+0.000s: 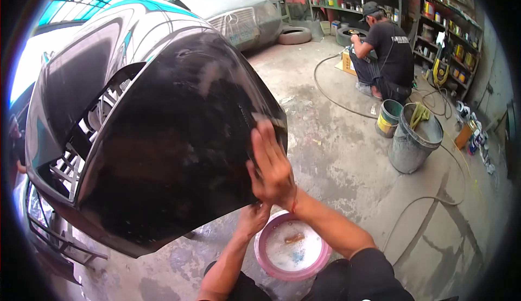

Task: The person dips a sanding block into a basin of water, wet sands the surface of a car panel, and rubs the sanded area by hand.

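A large glossy black car panel, wet and streaked on its surface, fills the left and middle of the view. Near its right edge my right hand lies with fingers stretched out against the surface. A greyish patch shows by the fingertips; whether it is a thin sheet or a reflection is unclear. My left hand is at the panel's lower edge, just below the right wrist, its fingers mostly hidden. On the floor below both hands stands a pink-rimmed basin of foamy water with a brown piece in it.
Behind the panel are a car body and a covered car. A person in black crouches at the back right. Two buckets, a hose, a tyre and shelves of cans are on the right.
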### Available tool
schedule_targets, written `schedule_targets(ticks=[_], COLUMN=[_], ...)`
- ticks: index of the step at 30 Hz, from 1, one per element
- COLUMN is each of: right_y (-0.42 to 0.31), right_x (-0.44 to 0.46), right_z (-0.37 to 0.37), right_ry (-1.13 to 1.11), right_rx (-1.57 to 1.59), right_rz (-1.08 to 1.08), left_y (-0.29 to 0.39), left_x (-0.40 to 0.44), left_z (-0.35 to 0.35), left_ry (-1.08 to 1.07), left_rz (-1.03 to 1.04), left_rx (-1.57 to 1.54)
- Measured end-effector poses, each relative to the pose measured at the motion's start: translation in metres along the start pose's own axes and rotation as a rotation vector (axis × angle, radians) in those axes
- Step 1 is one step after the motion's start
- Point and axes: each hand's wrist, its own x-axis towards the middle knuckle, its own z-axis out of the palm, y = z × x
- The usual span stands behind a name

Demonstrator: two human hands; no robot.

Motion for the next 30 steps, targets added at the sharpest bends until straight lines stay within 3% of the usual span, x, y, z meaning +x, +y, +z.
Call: schedule_targets(ticks=[2, 4, 8, 11, 14, 16, 19, 22, 25, 28, 30], right_y=[-0.007, -0.005, 0.012, 0.016, -0.005, 0.001, 0.007, 0.016, 0.006, -0.001, 0.0], right_x=[0.076, 0.094, -0.025, -0.039, 0.078, 0.125, 0.099, -0.012, 0.024, 0.118, 0.153], right_z=[-0.008, -0.004, -0.002, -0.002, -0.011, -0.007, -0.014, -0.002, -0.006, -0.008, -0.004], right_ry=[0.01, 0.02, -0.057, -0.064, -0.026, -0.013, -0.087, -0.073, -0.028, -0.04, -0.059], right_rx=[-0.032, -0.048, -0.068, -0.046, -0.017, -0.06, -0.022, -0.015, -0.044, -0.039, -0.044], right_rz=[-0.072, -0.1, 0.019, 0.02, -0.098, -0.168, -0.145, -0.096, -0.106, -0.131, -0.193], left_y=[0.004, 0.002, -0.03, -0.031, -0.008, 0.001, 0.004, -0.004, -0.005, 0.012, 0.014], left_x=[0.002, 0.003, -0.001, 0.004, 0.003, 0.002, 0.003, 0.001, 0.005, 0.002, 0.001], left_z=[0.005, 0.002, -0.001, 0.0, 0.001, 0.003, 0.003, -0.001, 0.002, 0.012, 0.013], left_ry=[-0.014, -0.01, 0.087, 0.091, -0.008, -0.014, 0.002, -0.003, -0.051, -0.026, -0.011], left_rz=[-0.043, -0.092, -0.016, 0.096, -0.045, -0.024, -0.006, -0.004, 0.04, -0.137, -0.11], left_rx=[-0.007, 0.1, 0.027, -0.011, 0.031, 0.057, 0.054, 0.025, 0.056, 0.017, 0.052])
